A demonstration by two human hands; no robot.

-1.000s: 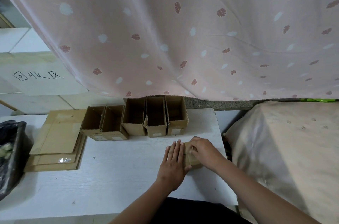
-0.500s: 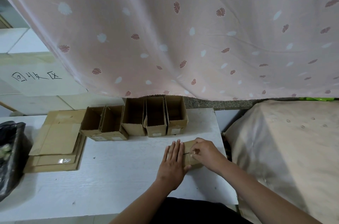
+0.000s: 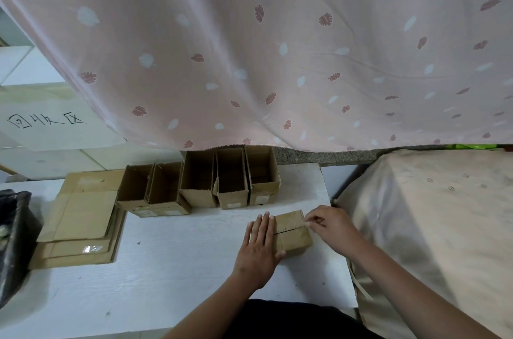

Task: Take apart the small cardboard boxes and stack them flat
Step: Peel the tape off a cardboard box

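Note:
A small closed cardboard box [image 3: 294,230] lies on the white table [image 3: 166,277], near its right edge. My left hand [image 3: 259,247] lies flat on the box's left part, fingers straight. My right hand [image 3: 330,225] is at the box's right edge with thumb and fingers pinched together; what they pinch is too small to make out, perhaps tape at the seam. Several open small boxes [image 3: 200,183] stand in a row at the table's back. A stack of flattened cardboard [image 3: 80,213] lies at the left.
A black bag [image 3: 14,241] sits at the table's left edge. A pink leaf-patterned cloth [image 3: 277,47] hangs behind the table. A beige covered surface [image 3: 433,216] lies right of the table. A handwritten paper sign [image 3: 47,122] is at the back left.
My right hand has moved from on top of the box to its right edge, uncovering the box's top and seam. My left hand has stayed flat on it.

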